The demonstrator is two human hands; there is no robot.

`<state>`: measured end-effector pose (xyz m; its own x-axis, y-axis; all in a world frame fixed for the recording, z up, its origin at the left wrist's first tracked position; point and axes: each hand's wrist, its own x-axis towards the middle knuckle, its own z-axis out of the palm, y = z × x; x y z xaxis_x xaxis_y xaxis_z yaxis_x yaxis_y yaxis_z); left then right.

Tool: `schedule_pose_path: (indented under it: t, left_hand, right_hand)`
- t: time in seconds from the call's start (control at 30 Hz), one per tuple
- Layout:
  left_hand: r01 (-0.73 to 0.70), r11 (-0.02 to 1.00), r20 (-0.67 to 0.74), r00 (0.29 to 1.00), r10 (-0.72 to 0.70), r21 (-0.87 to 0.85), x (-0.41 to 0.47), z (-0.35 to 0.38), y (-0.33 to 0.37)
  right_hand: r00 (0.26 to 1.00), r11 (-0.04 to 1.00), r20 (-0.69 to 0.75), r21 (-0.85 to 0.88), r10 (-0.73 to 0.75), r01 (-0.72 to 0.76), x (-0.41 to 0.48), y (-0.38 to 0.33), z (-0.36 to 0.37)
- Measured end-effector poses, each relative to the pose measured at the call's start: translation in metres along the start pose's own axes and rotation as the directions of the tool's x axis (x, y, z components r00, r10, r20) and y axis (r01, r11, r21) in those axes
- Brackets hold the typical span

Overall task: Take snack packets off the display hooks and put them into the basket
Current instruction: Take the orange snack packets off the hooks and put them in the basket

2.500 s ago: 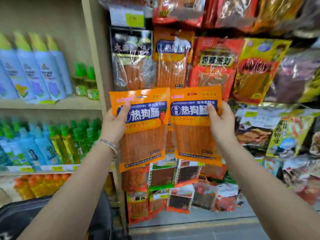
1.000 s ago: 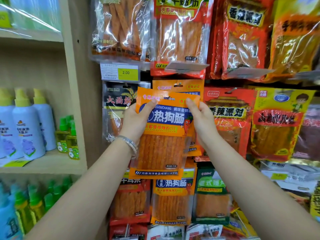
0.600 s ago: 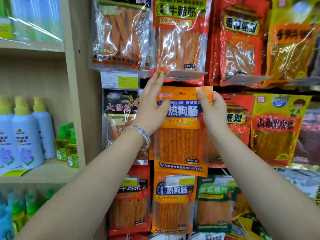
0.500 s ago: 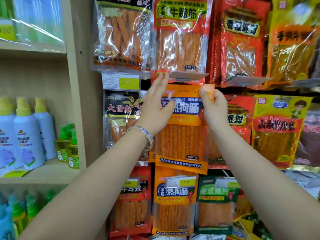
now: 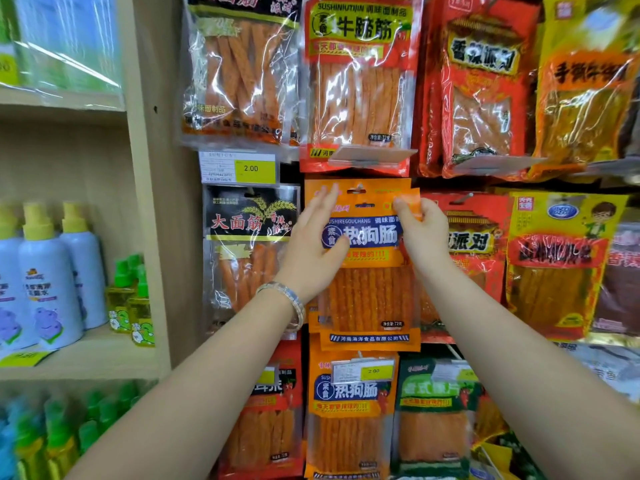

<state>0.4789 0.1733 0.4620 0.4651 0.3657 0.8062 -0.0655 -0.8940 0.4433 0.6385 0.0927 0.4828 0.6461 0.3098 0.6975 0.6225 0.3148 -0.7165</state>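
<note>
Left hand (image 5: 317,247) now lies flat on the packet (image 5: 369,299), which has risen to the hook (image 5: 356,189), while my right hand (image 5: 424,233) pinches its top corner; I judge it nowhere near the basket.

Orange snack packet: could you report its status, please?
Left hand flat on orange plastic snack packet; right hand pinches its top corner. Basket out of view. Clear tag flap just above.

"2.00" on price tag (image 5: 255,168); "SUSHINIUTIJIN" on red packet (image 5: 356,84)
</note>
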Motion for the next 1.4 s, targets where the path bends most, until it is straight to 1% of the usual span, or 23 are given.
schedule_pose_path:
  t: [0.13, 0.3, 0.47, 0.6, 0.73, 0.87, 1.07, 1.17, 1.27, 1.33, 1.4]
  left_hand:
    - [0.023, 0.999, -0.048, 0.999, -0.025, -0.045, -0.001, 0.002, -0.002]
    - [-0.022, 0.999, -0.082, 0.996, 0.018, -0.049, 0.015, -0.004, 0.011]
    - [-0.039, 0.996, -0.094, 0.995, 0.032, -0.075, 0.02, -0.003, 0.017]
    - [-0.042, 0.992, -0.092, 0.995, 0.031, -0.119, 0.018, -0.002, 0.017]
    - [-0.025, 0.988, -0.078, 0.997, 0.013, -0.151, 0.018, -0.001, 0.017]
    - [-0.038, 0.989, -0.086, 0.996, 0.026, -0.141, 0.017, 0.0, 0.014]
    - [-0.046, 0.988, -0.096, 0.995, 0.032, -0.145, 0.017, 0.004, 0.006]
    - [-0.058, 0.987, -0.098, 0.994, 0.044, -0.149, 0.021, 0.004, 0.005]
    - [-0.072, 0.993, -0.101, 0.993, 0.062, -0.098, 0.019, 0.006, 0.0]
    - [-0.06, 0.998, -0.082, 0.995, 0.059, -0.008, 0.012, 0.01, -0.007]
    - [-0.015, 0.994, -0.012, 1.0, 0.016, 0.107, 0.001, 0.018, -0.02]
  right_hand:
    - [0.997, 0.995, 0.016, 0.06, -0.077, 0.076, -0.002, -0.006, -0.001]
    - [0.99, 0.989, 0.06, 0.087, -0.126, 0.121, 0.0, -0.013, -0.002]
    - [0.988, 0.98, 0.022, 0.135, -0.153, 0.149, -0.004, -0.013, -0.002]
    - [0.995, 0.984, -0.035, 0.149, -0.096, 0.1, 0.0, -0.02, -0.003]
    - [0.999, 0.994, -0.023, 0.097, -0.042, 0.044, 0.009, -0.018, 0.001]
    - [0.999, 0.999, -0.03, 0.009, -0.046, 0.046, 0.011, -0.011, 0.008]
    - [0.999, 1.0, -0.054, 0.027, -0.004, 0.006, 0.014, -0.007, 0.015]
    - [0.998, 0.999, -0.057, 0.014, -0.035, 0.036, 0.018, -0.008, 0.018]
    - [0.992, 0.991, -0.066, -0.082, -0.108, 0.102, 0.016, -0.002, 0.018]
    - [0.988, 0.984, -0.084, -0.133, -0.131, 0.119, 0.009, 0.007, 0.017]
    - [0.98, 0.97, -0.097, -0.191, -0.173, 0.152, 0.0, 0.02, 0.013]
